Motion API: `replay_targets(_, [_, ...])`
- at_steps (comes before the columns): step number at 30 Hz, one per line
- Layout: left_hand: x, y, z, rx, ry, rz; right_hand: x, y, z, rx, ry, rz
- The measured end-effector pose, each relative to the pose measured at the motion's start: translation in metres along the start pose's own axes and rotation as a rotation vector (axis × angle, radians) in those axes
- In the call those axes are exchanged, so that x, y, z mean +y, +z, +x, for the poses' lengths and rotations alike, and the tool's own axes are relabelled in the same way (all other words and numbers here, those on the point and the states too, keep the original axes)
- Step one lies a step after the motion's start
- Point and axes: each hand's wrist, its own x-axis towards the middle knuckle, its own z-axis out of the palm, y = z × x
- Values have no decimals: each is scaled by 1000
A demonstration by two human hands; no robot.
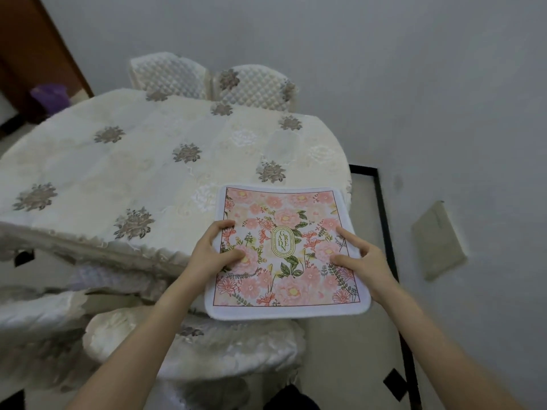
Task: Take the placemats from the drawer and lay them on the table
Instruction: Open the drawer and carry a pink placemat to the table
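Head view. One floral placemat (284,250) — pink flowers, white border, "GARDEN" oval at centre — lies at the near right edge of the table (148,161), its near edge overhanging above a covered chair seat (236,347). Left hand (211,253) grips the mat's left edge: thumb on top, fingers curled at the border. Right hand (362,257) holds the right edge — thumb and index finger pressed flat on the print, other fingers partly curled off the mat. Cream tablecloth with grey-brown flower motifs covers the table. Two quilted chair backs (213,79) stand at the far side.
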Motion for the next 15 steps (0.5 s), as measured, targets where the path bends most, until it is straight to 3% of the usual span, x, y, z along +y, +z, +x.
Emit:
replay_targets(9, [-18,32,25,142,-105,-44,-9,-11,78,-150,24,-86])
replay_targets(15, [-44,57,63,144,-150,-74,-1,-20,124,-152,46,-169])
